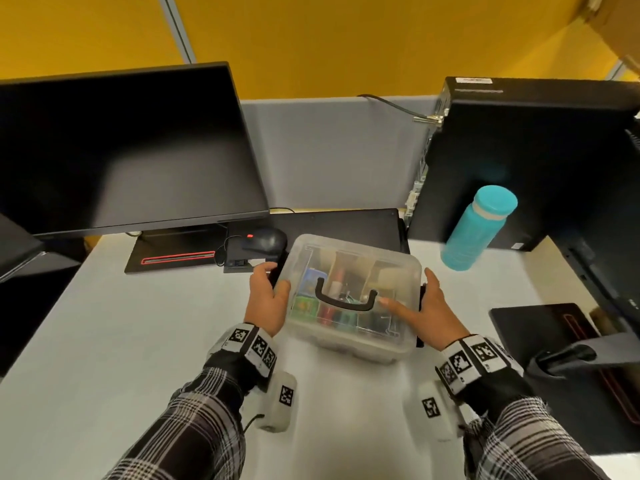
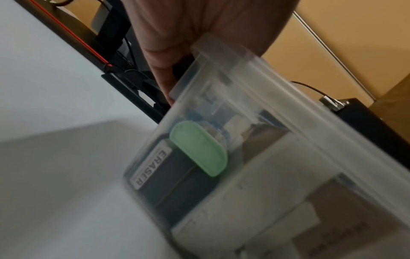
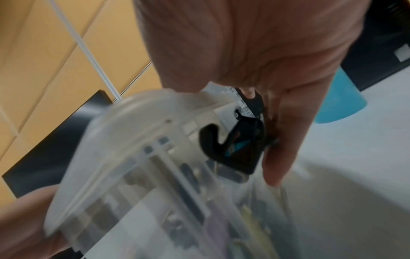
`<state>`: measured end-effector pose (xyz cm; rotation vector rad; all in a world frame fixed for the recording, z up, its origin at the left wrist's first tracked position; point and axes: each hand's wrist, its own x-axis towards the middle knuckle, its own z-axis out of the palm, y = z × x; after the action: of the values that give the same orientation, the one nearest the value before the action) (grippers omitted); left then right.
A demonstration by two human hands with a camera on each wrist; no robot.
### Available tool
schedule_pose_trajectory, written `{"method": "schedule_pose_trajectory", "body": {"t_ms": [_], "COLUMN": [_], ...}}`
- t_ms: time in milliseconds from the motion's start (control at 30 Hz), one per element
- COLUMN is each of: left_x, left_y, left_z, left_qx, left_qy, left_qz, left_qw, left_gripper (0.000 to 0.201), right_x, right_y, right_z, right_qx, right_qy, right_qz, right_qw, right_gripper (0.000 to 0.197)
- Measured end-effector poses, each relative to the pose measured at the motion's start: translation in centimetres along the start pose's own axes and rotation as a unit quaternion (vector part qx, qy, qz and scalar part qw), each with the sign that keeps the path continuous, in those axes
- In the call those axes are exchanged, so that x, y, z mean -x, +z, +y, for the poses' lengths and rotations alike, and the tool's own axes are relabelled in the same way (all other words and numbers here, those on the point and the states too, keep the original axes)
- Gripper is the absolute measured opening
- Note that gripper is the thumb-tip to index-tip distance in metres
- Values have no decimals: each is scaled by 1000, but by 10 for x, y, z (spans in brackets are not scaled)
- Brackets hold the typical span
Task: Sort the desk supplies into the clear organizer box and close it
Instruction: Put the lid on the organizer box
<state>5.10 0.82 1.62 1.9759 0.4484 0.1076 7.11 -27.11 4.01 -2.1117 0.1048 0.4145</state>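
Observation:
The clear organizer box (image 1: 349, 348) stands on the white desk with its lid down and a black handle (image 1: 346, 301) on top. My left hand (image 1: 268, 299) grips the box's left side, fingers curled over the black left latch (image 1: 276, 273). My right hand (image 1: 433, 306) lies against the right side, thumb flat on the lid. In the right wrist view its straight fingers (image 3: 286, 140) press the black right latch (image 3: 239, 145). Through the wall of the box (image 2: 266, 105) in the left wrist view I see a black eraser (image 2: 153, 175) and a green oval piece (image 2: 199, 149).
A dark monitor (image 1: 121, 150) stands at the back left, with a black mouse (image 1: 266, 240) just behind the box. A teal bottle (image 1: 478, 230) and a black computer tower (image 1: 536, 150) are at the right. A black monitor base (image 1: 554, 334) sits at the near right.

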Motion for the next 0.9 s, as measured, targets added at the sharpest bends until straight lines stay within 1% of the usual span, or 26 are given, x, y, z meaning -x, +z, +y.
{"method": "schedule_pose_trajectory", "body": {"t_ms": [67, 167, 267, 333, 367, 433, 467, 533, 600, 667, 833, 900], "left_x": [2, 10, 12, 6, 3, -2, -3, -5, -4, -2, -2, -1], "left_y": [2, 5, 7, 7, 7, 8, 9, 12, 15, 18, 20, 21], "left_z": [2, 8, 12, 12, 12, 17, 21, 28, 32, 33, 34, 35], "left_qx": [-24, -43, -40, -40, -34, -19, -11, -1, -23, -48, -50, -55], "left_qy": [23, 50, 41, 29, 31, 42, 46, 22, -14, -28, -28, -14], "left_qz": [23, 48, 50, 29, 5, -42, -55, -59, -31, -14, -13, -13], "left_qw": [999, 997, 997, 998, 999, 998, 997, 998, 999, 998, 998, 998], "left_gripper": [36, 38, 54, 64, 64, 55, 55, 68, 83, 89, 86, 82], "right_x": [-7, -16, -24, -30, -32, -32, -31, -30, -30, -31, -32, -33], "right_y": [-2, -8, -9, -7, -5, 0, 2, 6, 7, 7, 9, 9], "right_z": [-5, -12, -20, -22, -22, -23, -22, -21, -20, -19, -17, -18], "right_qx": [5, 17, 33, 42, 38, 33, 38, 54, 67, 78, 132, 146], "right_qy": [6, -11, -27, -43, -51, -60, -58, -51, -53, -58, -59, -57], "right_qz": [18, 32, 57, 84, 96, 111, 115, 122, 122, 119, 116, 111], "right_qw": [1000, 999, 997, 995, 993, 991, 991, 990, 989, 988, 983, 981], "right_gripper": [116, 111, 110, 105, 102, 94, 89, 82, 78, 74, 69, 68]}}
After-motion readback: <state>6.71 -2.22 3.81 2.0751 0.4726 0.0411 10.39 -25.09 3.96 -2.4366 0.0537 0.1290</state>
